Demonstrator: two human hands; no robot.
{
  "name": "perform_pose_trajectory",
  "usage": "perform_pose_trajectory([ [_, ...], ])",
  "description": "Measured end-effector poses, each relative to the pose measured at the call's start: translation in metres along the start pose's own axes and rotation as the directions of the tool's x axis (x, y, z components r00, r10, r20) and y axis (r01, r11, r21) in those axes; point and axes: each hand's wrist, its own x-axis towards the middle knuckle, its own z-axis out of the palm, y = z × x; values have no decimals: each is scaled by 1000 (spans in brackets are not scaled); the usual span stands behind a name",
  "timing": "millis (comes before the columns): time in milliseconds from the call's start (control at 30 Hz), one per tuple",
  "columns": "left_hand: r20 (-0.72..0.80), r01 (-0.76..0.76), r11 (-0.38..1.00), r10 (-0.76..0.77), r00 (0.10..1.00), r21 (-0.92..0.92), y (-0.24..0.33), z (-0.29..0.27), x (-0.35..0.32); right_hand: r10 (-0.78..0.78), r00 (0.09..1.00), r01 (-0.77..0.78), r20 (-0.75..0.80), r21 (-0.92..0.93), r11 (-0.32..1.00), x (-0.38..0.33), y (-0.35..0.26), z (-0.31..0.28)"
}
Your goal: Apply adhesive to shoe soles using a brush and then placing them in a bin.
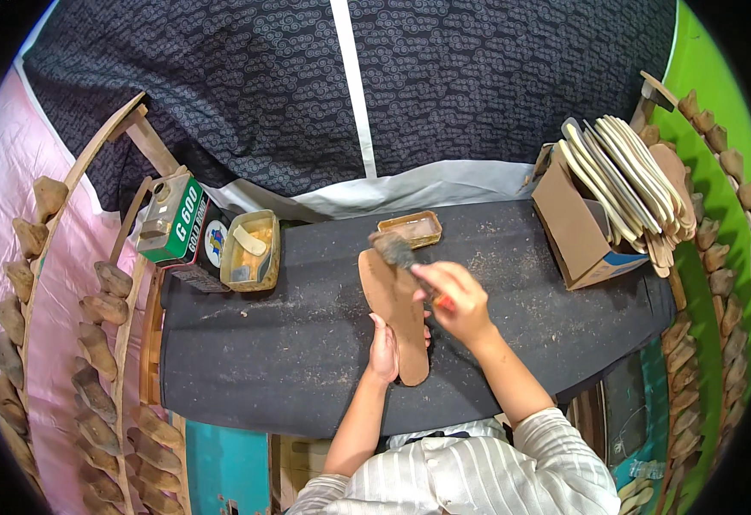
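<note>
Both grips are closed above a black-covered table (264, 352) with a carton (575, 230) of stacked soles (620, 184): a brown insole (399, 313) is clasped by the left hand (383, 350), a brush (396, 251) by the right hand (456, 299) over its far end. How much is brushed cannot be told.

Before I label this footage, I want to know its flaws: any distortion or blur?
Head view: the edges of the table and left wooden rack curve, and the corners are black; same view: the brush in the right hand looks slightly blurred, perhaps from motion, while the sole in the left hand looks clearer.
</note>
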Motion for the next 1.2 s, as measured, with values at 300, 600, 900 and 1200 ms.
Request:
perform_pose_trajectory([
  [300, 48, -63, 998, 63, 997, -8, -3, -12, -1, -100, 995, 101, 26, -45, 994, -4, -17, 0],
  [600, 37, -61, 992, 57, 998, 114, 1, -2, -7, -176, 984, 176, -19, 5, 984, -2, -31, 0],
  [900, 40, -115, 986, 111, 993, 125, 2, 0, -6, -42, 996, 31, -82, -124, 992, -8, -17, -6],
  [1200, 37, -135, 979, 131, 991, 153, -1, -8, -11, -203, 978, 203, -51, 1, 979, -13, -34, 0],
])
